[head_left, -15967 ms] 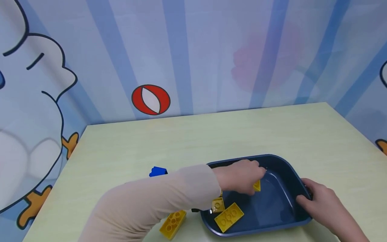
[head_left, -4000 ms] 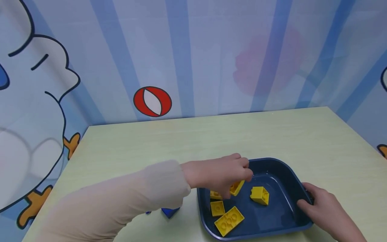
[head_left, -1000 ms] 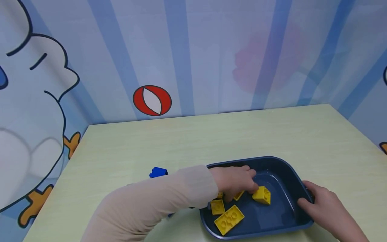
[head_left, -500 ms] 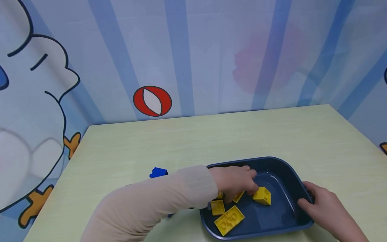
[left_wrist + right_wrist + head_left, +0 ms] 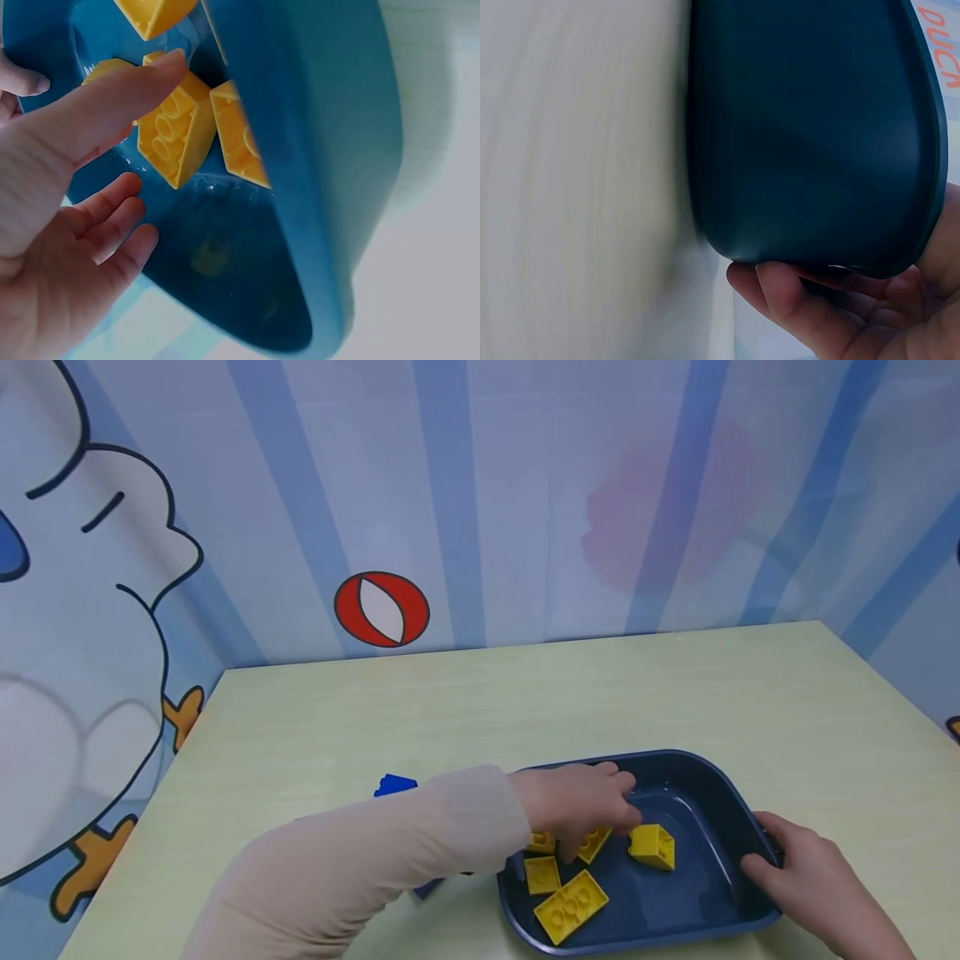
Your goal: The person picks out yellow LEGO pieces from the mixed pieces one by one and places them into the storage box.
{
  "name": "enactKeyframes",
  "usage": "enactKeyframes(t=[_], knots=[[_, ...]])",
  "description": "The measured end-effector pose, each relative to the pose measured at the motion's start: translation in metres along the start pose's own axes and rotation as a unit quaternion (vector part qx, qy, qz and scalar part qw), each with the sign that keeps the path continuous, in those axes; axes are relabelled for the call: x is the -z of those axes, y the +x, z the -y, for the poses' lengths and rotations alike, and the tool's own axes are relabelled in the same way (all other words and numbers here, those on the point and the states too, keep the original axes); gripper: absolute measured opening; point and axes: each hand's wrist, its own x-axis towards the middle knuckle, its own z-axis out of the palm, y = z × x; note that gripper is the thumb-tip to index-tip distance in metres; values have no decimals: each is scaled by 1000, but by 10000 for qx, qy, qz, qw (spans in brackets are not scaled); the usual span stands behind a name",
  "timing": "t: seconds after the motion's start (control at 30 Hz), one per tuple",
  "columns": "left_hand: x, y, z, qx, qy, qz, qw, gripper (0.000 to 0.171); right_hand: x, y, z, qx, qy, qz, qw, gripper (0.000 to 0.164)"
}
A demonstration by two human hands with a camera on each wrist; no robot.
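A dark blue tray (image 5: pixel 630 910) sits on the table with several yellow toy bricks in it. My left hand (image 5: pixel 581 806) reaches into it from the left, thumb and fingers on either side of a yellow brick (image 5: pixel 595 843), pinching it. In the left wrist view the thumb lies across one end of that brick (image 5: pixel 174 139), its hollow side showing, while the other fingers are spread loosely. My right hand (image 5: pixel 813 877) grips the tray's right end, thumb over the rim. From the right wrist view, its fingers (image 5: pixel 780 292) curl under the tray's outer wall (image 5: pixel 810 150).
Around the left hand lie a longer yellow brick (image 5: pixel 572 907), a small square one (image 5: pixel 542 875) and another yellow brick (image 5: pixel 652 847) to the right. Left of the tray, a blue brick (image 5: pixel 395 785) and a partly hidden blue piece (image 5: pixel 427 888) flank the left sleeve (image 5: pixel 375 852).
The left hand has brought a yellow brick down into the tray and stays over it, shifting slightly. The yellow brick earlier outside the tray is gone from there. The right hand keeps its grip.
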Motion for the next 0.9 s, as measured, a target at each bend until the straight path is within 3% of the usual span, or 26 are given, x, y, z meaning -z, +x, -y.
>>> enactKeyframes(t=[0.23, 0.4, 0.63, 0.9], knots=[[-3, -23, 8, 4, -75, -535, 9985, 52, -2, -1, 0, 60, -10, -77, 10000, 45], [-10, -57, 20, 407, -452, -1209, 9908, 47, -2, 1, 2, 121, -38, -85, 9999, 44], [-40, -114, 29, 1230, -758, -1942, 9703, 50, -1, 7, 3, 55, -69, 52, 9999, 46], [-88, -163, 21, 2230, -1471, -2332, 9350, 52, -1, 11, 0, 93, -162, 91, 9998, 49]])
